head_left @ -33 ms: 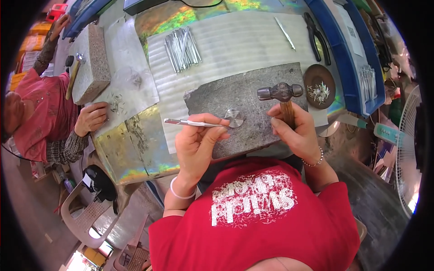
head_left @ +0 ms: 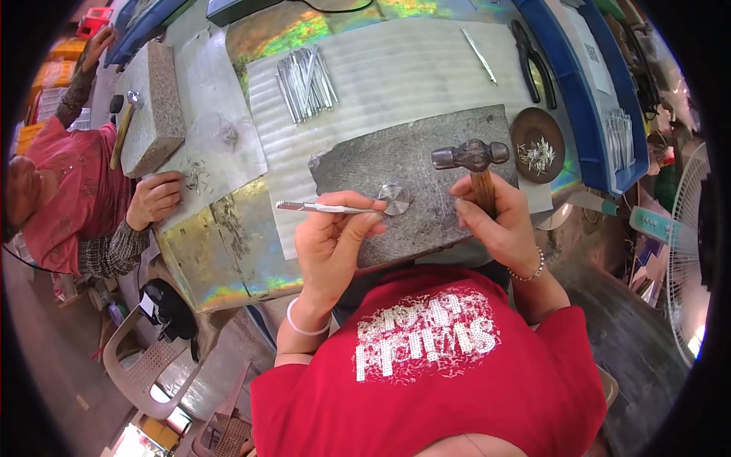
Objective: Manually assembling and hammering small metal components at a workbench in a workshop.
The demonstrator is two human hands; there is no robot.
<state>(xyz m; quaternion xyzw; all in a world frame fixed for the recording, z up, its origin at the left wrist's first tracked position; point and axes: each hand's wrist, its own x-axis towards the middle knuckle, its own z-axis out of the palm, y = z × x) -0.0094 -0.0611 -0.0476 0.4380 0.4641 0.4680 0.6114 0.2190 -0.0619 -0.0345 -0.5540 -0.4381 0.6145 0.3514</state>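
My left hand (head_left: 330,247) pinches a slim silver metal rod (head_left: 320,206) between thumb and fingers. The rod lies nearly level, its right end reaching a small round shiny metal disc (head_left: 394,199) on a rough grey stone slab (head_left: 442,183). Whether the rod touches the disc I cannot tell. My right hand (head_left: 499,217) is wrapped round the wooden handle of a ball-peen hammer (head_left: 474,155). The hammer's head is over the right part of the slab, to the right of the disc.
Behind the slab lie a bundle of silver rods (head_left: 306,84), a single rod (head_left: 478,55) and black-handled pliers (head_left: 533,65). A brown dish (head_left: 539,145) holds small metal pins. Blue bins (head_left: 586,91) edge the right. At left, a co-worker's hand (head_left: 156,199) is near a granite block (head_left: 156,107).
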